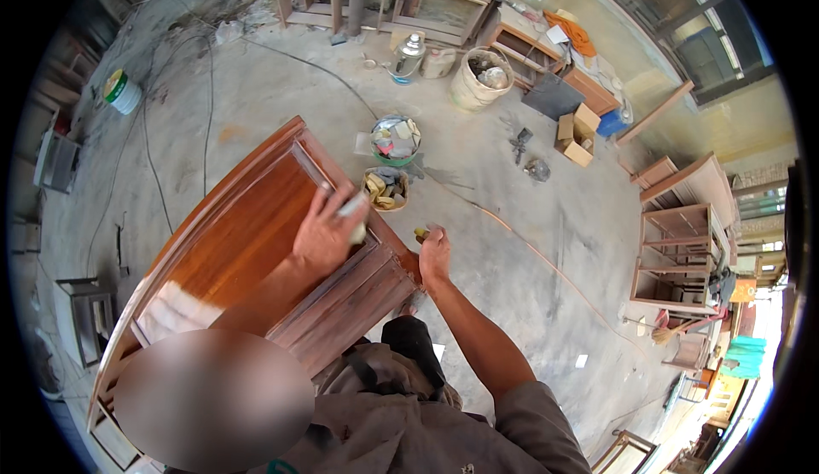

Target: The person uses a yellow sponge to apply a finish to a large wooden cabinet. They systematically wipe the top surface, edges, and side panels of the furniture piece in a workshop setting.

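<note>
- Head view, centre to lower left of the frame: the wooden furniture piece (256, 235) lies tilted across the picture, its glossy orange-brown panel facing up, probably so that its broad face is easy to reach.
- Centre of the frame: the left hand (321, 239) is over the framed edge of that panel, with a pale pad (357, 232) at its right side. Its fingers look partly spread, perhaps to steady the pad; blur hides how firmly it is held.
- Just right of centre: the right hand (435, 256) is curled narrowly round a small yellowish piece (421, 234), beside the furniture's right-hand edge. Whether it also touches the wood I cannot tell.
- Above the hands: a basket (388, 208) of yellowish and dark scraps stands close to the furniture's edge, and a tub (394, 162) of mixed items sits just above it, presumably placed there for easy reach.
- Upper middle: a large pale bucket (471, 96) and a metal can (410, 50) stand farther off near shelving, perhaps to leave working room.
</note>
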`<action>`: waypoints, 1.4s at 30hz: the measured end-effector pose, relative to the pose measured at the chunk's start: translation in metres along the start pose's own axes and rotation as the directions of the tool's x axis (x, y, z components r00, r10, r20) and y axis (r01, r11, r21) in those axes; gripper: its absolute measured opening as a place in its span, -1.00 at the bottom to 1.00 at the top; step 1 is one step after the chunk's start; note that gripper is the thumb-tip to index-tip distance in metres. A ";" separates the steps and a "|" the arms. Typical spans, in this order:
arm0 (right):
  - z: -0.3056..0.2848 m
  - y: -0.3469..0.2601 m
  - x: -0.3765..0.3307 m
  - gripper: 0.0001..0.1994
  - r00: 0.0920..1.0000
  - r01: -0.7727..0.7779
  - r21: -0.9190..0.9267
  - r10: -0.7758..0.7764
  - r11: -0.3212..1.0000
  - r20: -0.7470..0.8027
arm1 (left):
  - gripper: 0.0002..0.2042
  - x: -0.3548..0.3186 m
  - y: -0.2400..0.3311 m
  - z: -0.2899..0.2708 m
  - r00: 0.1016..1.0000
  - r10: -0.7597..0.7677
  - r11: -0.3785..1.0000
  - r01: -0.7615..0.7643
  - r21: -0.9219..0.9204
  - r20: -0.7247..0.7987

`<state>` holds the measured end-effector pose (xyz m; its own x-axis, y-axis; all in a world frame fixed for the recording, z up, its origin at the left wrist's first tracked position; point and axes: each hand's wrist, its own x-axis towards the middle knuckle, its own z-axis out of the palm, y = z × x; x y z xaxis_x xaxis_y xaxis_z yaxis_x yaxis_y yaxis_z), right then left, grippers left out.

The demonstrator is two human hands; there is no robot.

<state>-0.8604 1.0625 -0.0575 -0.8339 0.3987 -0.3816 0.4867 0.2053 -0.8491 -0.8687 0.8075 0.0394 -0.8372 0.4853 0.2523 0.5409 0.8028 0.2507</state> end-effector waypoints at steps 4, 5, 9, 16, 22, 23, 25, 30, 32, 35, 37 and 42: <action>0.008 0.024 0.021 -0.46 0.996 0.003 0.033 -0.006 0.999 0.093 | -0.38 -0.037 0.087 0.043 0.991 -0.134 0.967 0.131 -0.220 0.003; 0.004 0.033 0.025 -0.46 0.990 -0.044 0.061 0.036 0.997 0.136 | -0.36 -0.041 0.102 0.045 0.999 -0.050 0.989 0.053 -0.138 0.021; -0.013 -0.022 -0.006 -0.45 0.893 -0.372 0.255 0.269 0.892 0.361 | -0.29 -0.032 0.119 0.043 0.983 -0.182 0.983 0.182 -0.018 0.039; -0.116 0.093 0.035 -0.46 0.806 -0.456 -0.014 0.419 0.890 0.418 | -0.34 -0.041 0.223 0.066 0.884 -0.463 0.886 0.459 -0.061 -0.072; -0.228 0.198 0.096 -0.57 0.827 -0.256 -0.338 0.386 0.906 0.409 | -0.30 -0.013 0.247 0.065 0.726 -0.673 0.739 0.662 -0.125 -0.142; -0.240 0.200 0.100 -0.59 0.838 -0.266 -0.344 0.392 0.901 0.379 | -0.30 -0.020 0.264 0.077 0.720 -0.678 0.735 0.658 -0.162 -0.149; -0.263 0.209 0.111 -0.61 0.857 -0.243 -0.394 0.386 0.887 0.340 | -0.29 -0.016 0.268 0.078 0.697 -0.700 0.713 0.676 -0.186 -0.155; -0.279 0.229 0.137 -0.57 0.872 -0.162 -0.465 0.347 0.871 0.346 | -0.34 -0.002 0.268 0.086 0.650 -0.739 0.673 0.722 -0.160 -0.178; -0.273 0.217 0.136 -0.58 0.870 -0.162 -0.446 0.341 0.880 0.356 | -0.37 -0.006 0.286 0.099 0.646 -0.740 0.673 0.718 -0.180 -0.188; -0.270 0.215 0.143 -0.60 0.866 -0.073 -0.489 0.299 0.869 0.401 | -0.33 0.017 0.251 0.076 0.618 -0.763 0.642 0.759 -0.112 -0.188; -0.275 0.217 0.146 -0.61 0.853 -0.077 -0.432 0.284 0.899 0.438 | -0.34 0.015 0.256 0.083 0.614 -0.757 0.644 0.759 -0.096 -0.222; -0.284 0.238 0.171 -0.64 0.835 0.038 -0.543 0.272 0.839 0.478 | -0.35 0.014 0.274 0.090 0.593 -0.772 0.628 0.767 -0.133 -0.229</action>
<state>-0.8131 1.4336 -0.2215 -0.6884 -0.0388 -0.7243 0.5177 0.6731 -0.5281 -0.7392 1.0654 0.0278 -0.8954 -0.4114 0.1704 -0.2911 0.8304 0.4750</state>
